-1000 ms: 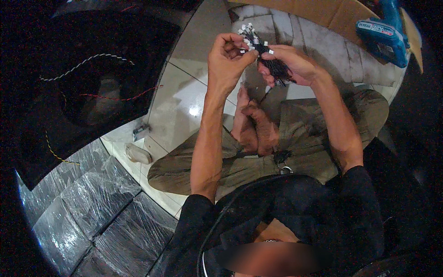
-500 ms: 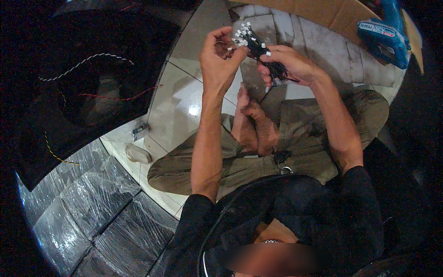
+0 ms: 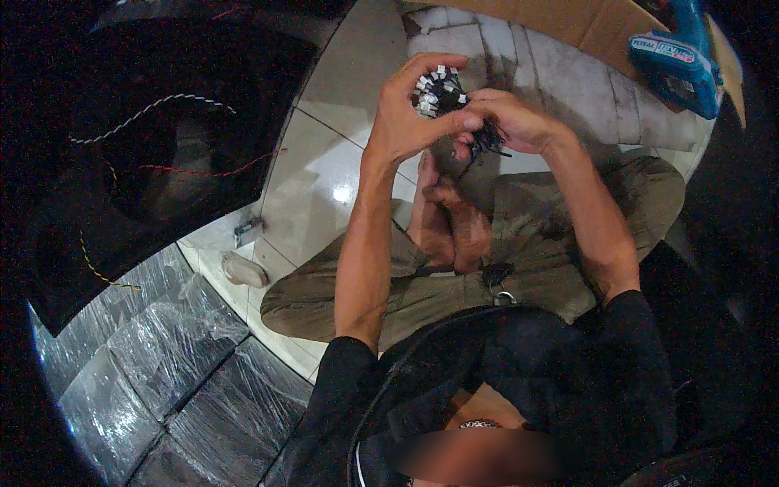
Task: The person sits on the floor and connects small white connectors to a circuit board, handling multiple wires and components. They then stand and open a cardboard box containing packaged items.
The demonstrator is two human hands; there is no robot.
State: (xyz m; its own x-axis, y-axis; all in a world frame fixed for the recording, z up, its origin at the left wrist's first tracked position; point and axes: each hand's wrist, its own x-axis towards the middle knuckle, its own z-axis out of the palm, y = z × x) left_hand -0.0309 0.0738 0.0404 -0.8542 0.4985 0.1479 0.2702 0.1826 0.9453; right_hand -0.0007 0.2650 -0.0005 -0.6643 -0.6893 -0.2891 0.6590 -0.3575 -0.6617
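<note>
A bundle of black wires (image 3: pixel 488 143) with white plug connectors (image 3: pixel 439 91) at one end is held up between my hands, above my crossed legs. My left hand (image 3: pixel 403 116) curves around the connector end, its fingers over the far side and its thumb along the near side. My right hand (image 3: pixel 520 121) is closed on the black wires just right of the connectors. Loose wire ends hang below my right fingers. The palm-side fingertips of both hands are partly hidden by the bundle.
A blue power tool (image 3: pixel 677 73) stands at the far right by cardboard (image 3: pixel 560 20). A stained white sheet (image 3: pixel 560 81) lies beyond my hands. At left, twisted wires (image 3: pixel 174 99) rest on a black surface. Plastic-wrapped dark blocks (image 3: pixel 187 349) and a small clear bag (image 3: pixel 246 231) are nearer.
My left hand has moved right and wrapped around the connectors, where its fingers were pinching beside them. The connector end has tilted down and sits more compactly. My right hand keeps its grip.
</note>
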